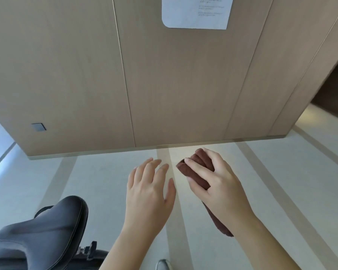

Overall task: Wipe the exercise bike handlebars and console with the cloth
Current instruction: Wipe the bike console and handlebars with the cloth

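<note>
Lining the far side of the room, a wood-panelled wall (82,75) meets a pale floor (281,182) crossed by tan stripes; a white notice sheet (196,11) hangs on the panels, its print too small to read and its top cut off, and a small grey wall plate (38,127) sits low on the left. Right hand (215,180): fingers curled closed around a folded dark-brown cloth (195,177), whose tail hangs below the wrist, partly hidden by the forearm. Left hand (150,190): open, fingers spread, holding nothing, just beside the cloth but apart from it. Lower left: dark grey bike saddle (45,230), cropped by the frame edge; handlebars and console out of view. Bottom edge: shoe tip (163,265), mostly cut off.
</note>
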Demonstrator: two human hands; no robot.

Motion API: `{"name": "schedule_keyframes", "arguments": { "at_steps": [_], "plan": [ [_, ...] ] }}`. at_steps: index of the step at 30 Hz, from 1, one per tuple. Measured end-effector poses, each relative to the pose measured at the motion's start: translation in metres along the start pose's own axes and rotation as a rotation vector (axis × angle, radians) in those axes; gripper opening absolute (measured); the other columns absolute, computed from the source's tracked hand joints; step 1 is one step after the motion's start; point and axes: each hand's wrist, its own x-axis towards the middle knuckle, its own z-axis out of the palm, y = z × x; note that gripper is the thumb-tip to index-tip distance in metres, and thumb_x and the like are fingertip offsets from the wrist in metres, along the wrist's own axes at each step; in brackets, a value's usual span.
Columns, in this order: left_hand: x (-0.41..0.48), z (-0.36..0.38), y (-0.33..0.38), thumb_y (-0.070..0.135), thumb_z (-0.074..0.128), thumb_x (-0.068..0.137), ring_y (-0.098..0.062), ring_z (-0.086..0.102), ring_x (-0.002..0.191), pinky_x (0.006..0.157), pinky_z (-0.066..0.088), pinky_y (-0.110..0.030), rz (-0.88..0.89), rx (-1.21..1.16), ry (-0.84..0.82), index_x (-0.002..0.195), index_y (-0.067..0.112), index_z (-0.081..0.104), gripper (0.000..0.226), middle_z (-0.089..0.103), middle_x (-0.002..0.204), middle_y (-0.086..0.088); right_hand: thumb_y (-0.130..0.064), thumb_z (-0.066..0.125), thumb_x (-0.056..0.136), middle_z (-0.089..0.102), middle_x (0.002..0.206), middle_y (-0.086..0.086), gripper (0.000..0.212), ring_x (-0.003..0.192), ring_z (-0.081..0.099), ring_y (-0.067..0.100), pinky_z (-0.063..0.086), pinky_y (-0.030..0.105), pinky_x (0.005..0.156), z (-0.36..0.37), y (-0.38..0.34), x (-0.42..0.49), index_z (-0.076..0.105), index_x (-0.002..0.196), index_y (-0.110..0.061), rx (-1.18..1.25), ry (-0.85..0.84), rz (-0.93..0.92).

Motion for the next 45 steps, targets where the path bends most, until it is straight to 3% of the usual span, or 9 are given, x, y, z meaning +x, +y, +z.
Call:
{"name": "schedule_keyframes", "arguments": {
  "at_steps": [5,16,25,31,36,41,45],
  "plan": [
    [0.07,0.048,-0.034,0.025,0.043,0.082,-0.032,0.061,0.103,0.09,0.044,-0.047,-0.03,0.012,0.041,0.096,0.004,0.068,0.035,0.068,0.103,-0.012,-0.019,0.069,0.08,0.052,0.13,0.007,0.038,0.116,0.053,0.026,0.045,0.034,0.091,0.038,0.038,0.08,0.063,0.117,-0.025,0.04,0.003,-0.011],
    [0.208,0.085,-0.167,0.007,0.07,0.074,-0.033,0.059,0.108,0.093,0.041,-0.046,-0.276,0.169,0.166,0.098,0.002,0.067,0.024,0.067,0.103,-0.013,-0.022,0.064,0.084,0.044,0.137,0.0,0.04,0.128,0.04,0.011,0.036,0.025,0.093,0.159,0.038,0.282,0.057,0.122,-0.032,0.246,-0.164,-0.189],
    [0.247,0.073,-0.261,0.009,0.072,0.072,-0.033,0.06,0.106,0.092,0.044,-0.051,-0.517,0.386,0.23,0.098,0.005,0.067,0.027,0.067,0.104,-0.012,-0.025,0.062,0.085,0.043,0.138,-0.002,0.037,0.126,0.042,0.012,0.038,0.025,0.096,0.269,-0.012,0.393,0.058,0.121,-0.032,0.465,-0.325,-0.408],
    [0.315,0.079,-0.326,0.012,0.072,0.074,-0.032,0.058,0.109,0.095,0.042,-0.051,-0.66,0.529,0.327,0.101,0.006,0.067,0.028,0.067,0.107,-0.011,-0.027,0.063,0.085,0.044,0.137,-0.001,0.036,0.124,0.045,0.016,0.045,0.037,0.097,0.342,-0.039,0.491,0.059,0.12,-0.032,0.547,-0.451,-0.61],
    [0.354,0.069,-0.362,0.014,0.067,0.078,-0.031,0.058,0.107,0.096,0.041,-0.05,-0.743,0.631,0.436,0.103,0.007,0.066,0.026,0.066,0.108,-0.01,-0.025,0.064,0.084,0.047,0.134,0.003,0.036,0.121,0.047,0.02,0.047,0.04,0.094,0.379,-0.08,0.556,0.06,0.119,-0.03,0.615,-0.522,-0.781],
    [0.337,0.047,-0.381,0.026,0.042,0.083,-0.031,0.057,0.107,0.095,0.04,-0.046,-0.904,0.761,0.494,0.103,0.007,0.064,0.035,0.066,0.107,-0.011,-0.025,0.065,0.083,0.048,0.133,0.002,0.035,0.119,0.049,0.018,0.043,0.03,0.096,0.411,-0.128,0.563,0.061,0.118,-0.027,0.714,-0.616,-0.914],
    [0.323,0.027,-0.4,0.021,0.048,0.082,-0.032,0.056,0.108,0.096,0.038,-0.046,-0.995,0.845,0.572,0.104,0.006,0.064,0.031,0.065,0.108,-0.012,-0.023,0.067,0.082,0.05,0.131,0.003,0.036,0.117,0.05,0.019,0.039,0.026,0.096,0.432,-0.163,0.555,0.062,0.117,-0.026,0.757,-0.712,-1.028]
  ]
}}
